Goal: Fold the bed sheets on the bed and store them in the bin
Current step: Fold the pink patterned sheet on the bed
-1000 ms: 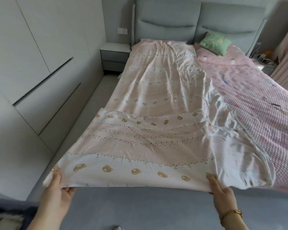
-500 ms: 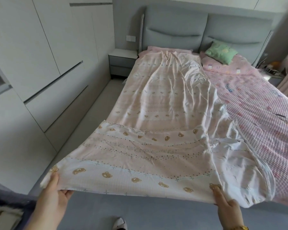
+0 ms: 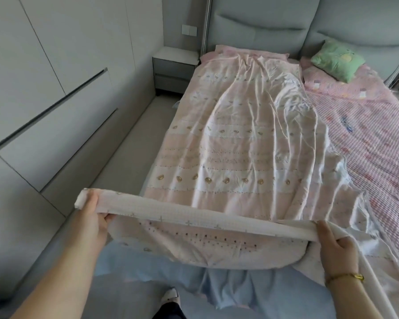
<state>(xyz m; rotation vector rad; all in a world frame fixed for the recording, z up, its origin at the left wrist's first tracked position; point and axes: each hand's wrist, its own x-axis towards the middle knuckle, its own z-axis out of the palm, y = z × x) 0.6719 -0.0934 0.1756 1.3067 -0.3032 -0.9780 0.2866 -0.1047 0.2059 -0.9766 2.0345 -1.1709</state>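
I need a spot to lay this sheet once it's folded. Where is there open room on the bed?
The checked cover on the right lies open, bordered by the bear sheet and the green pillow. The left half is taken by that sheet, gripped by the left hand and right hand.

One wide-angle view, worn on the head, looks forward and down from the foot of the bed [image 3: 366, 146] toward the headboard [image 3: 263, 21] at the top of the frame. The left hand [image 3: 93, 217] and right hand [image 3: 336, 249], gripping the sheet [image 3: 240, 146], lie nearest, low in the frame; cupboards [image 3: 44, 88] fill the left.
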